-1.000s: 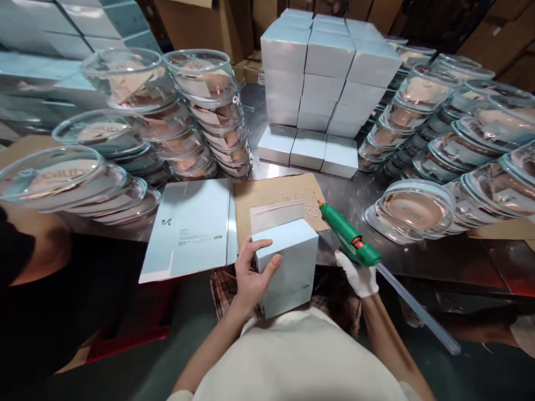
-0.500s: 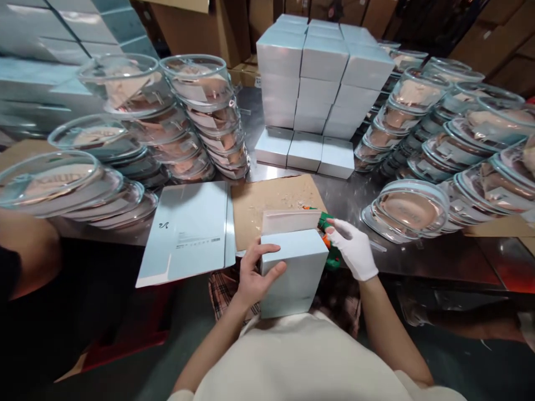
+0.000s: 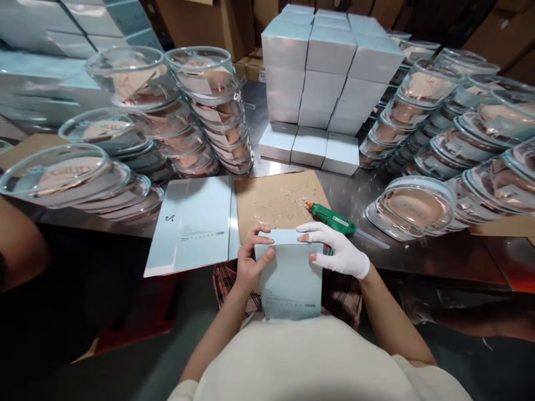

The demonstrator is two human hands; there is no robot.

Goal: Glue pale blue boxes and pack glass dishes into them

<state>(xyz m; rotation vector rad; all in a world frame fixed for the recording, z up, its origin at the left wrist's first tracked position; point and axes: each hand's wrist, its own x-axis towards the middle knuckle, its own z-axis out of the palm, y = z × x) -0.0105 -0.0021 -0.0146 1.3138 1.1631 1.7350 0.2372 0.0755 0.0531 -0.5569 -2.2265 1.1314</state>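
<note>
A pale blue cardboard box (image 3: 290, 284) stands upright close to my body, its printed side facing me. My bare left hand (image 3: 254, 259) grips its upper left edge, thumb on the near face and fingers over the top. On the upper right, my right hand (image 3: 338, 250), in a white glove with bare fingertips, grips it the same way. Just beyond the box, a green glue gun (image 3: 332, 218) with an orange nozzle lies by a brown cardboard sheet (image 3: 271, 195) specked with bits. To the left lies a flat pale blue box blank (image 3: 194, 223) with small print.
White-blue boxes (image 3: 328, 72) are stacked at the back middle of the metal table (image 3: 346, 192). Clear round containers (image 3: 209, 100) stand in leaning stacks on the left, and more containers (image 3: 418, 203) on the right. Another person's arm (image 3: 20, 245) shows at the left edge.
My right hand has moved from the glue gun to the box's right side. The raised flap at the box's top is folded down, and the glue gun now lies on the table.
</note>
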